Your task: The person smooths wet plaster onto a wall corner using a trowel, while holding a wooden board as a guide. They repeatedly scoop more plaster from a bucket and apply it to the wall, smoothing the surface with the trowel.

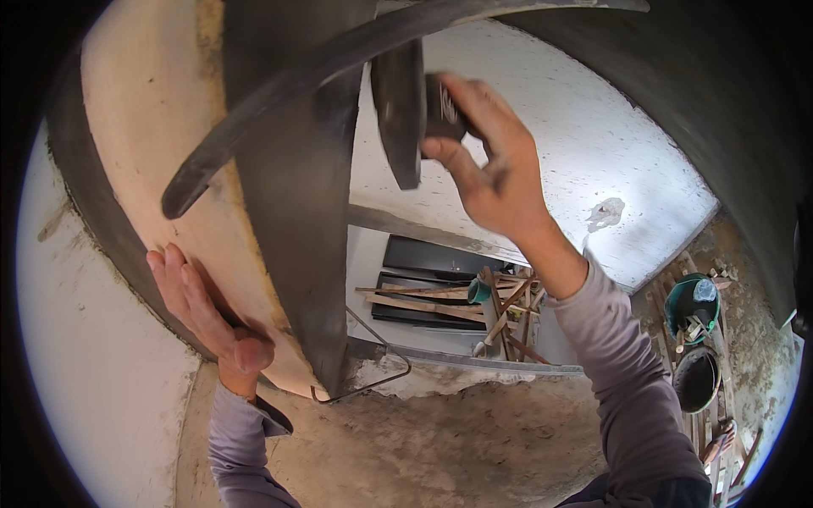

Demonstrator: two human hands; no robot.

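My right hand (500, 161) is closed around the handle of a black hand float (398, 118). The float is held on edge, beside the dark grey plastered face (292, 161) of a column or beam; whether it touches is hard to tell. My left hand (203, 313) lies against the pale wooden board (144, 110) along that face's left edge, fingers stretched out and holding nothing. At the board's lower end hooks a bent metal rod (394, 372). Across the upper part runs a dark curved strip (313, 76) of unclear kind, hiding some of the board and plaster.
Beyond the plaster stands a white wall (542, 110) with a rough patch. Below lie dark panels (440, 258) and a pile of wooden sticks (508, 313). At right, a green bucket (690, 309) and a dark bucket (696, 381) stand by planks, near a person's foot (720, 440).
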